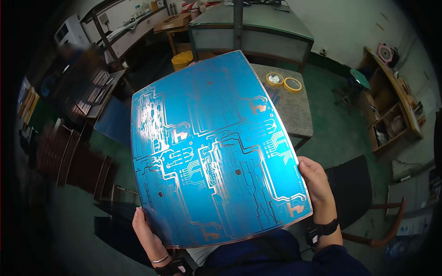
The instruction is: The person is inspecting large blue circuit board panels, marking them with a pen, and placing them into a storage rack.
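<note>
A large blue circuit board panel (pixel 221 152) with shiny copper traces fills the middle of the view, tilted up in front of me. My left hand (pixel 146 232) grips its lower left edge, the fingers partly hidden behind the panel. On the right edge, near the lower corner, my right hand (pixel 316 181) is closed, with the thumb along the rim and the other fingers out of sight behind. Light glares off the traces at the upper left and along the right side.
Behind the panel stands a grey-topped table (pixel 299 112) bearing two yellow tape rolls (pixel 292 84). Farther back is a large green-topped workbench (pixel 258 20). A wooden shelf unit (pixel 396 106) is at the right, near a dark chair (pixel 352 184). A rack (pixel 85 92) stands left.
</note>
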### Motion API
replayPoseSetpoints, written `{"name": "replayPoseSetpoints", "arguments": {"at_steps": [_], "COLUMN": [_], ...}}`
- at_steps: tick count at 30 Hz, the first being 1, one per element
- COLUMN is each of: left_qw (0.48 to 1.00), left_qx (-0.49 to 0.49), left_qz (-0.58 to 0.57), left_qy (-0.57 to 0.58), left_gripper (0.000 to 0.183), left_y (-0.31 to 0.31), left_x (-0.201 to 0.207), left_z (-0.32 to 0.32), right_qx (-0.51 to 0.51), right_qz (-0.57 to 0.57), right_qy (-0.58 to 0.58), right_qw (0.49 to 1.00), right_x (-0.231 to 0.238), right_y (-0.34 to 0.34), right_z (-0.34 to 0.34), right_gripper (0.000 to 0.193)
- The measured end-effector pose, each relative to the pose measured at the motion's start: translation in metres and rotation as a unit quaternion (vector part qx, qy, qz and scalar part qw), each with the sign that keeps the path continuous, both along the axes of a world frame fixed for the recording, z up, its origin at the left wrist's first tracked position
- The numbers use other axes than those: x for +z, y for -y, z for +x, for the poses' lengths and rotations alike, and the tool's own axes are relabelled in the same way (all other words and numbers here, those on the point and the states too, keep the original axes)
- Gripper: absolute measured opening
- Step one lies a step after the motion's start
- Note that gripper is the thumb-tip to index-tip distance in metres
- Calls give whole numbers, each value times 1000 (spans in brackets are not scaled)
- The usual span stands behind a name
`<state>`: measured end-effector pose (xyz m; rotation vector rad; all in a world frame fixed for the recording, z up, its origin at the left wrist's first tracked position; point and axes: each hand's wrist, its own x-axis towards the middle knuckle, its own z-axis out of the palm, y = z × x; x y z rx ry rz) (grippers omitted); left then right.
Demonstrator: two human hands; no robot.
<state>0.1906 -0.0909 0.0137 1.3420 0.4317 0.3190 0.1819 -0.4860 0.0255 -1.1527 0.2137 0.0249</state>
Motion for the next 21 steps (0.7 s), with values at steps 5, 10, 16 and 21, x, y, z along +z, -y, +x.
{"name": "replayPoseSetpoints", "arguments": {"at_steps": [5, 10, 16, 21], "left_qw": [1000, 999, 1000, 1000], "left_qx": [-15, -12, -8, -2], "left_qz": [22, 32, 22, 26], "left_qy": [-1, -1, 8, 8], "left_gripper": [29, 29, 28, 26], "left_y": [-6, -6, -13, -15], "left_x": [-3, -1, -6, -7], "left_z": [0, 1, 3, 2], "right_qx": [11, 9, 8, 35], "right_qz": [3, 29, 25, 48], "right_qy": [-7, -8, -7, -6], "right_qw": [1000, 1000, 1000, 998], "right_x": [-3, -7, -9, -27], "right_y": [2, -4, -8, -4], "right_z": [1, 4, 6, 11], "right_gripper": [27, 25, 23, 26]}}
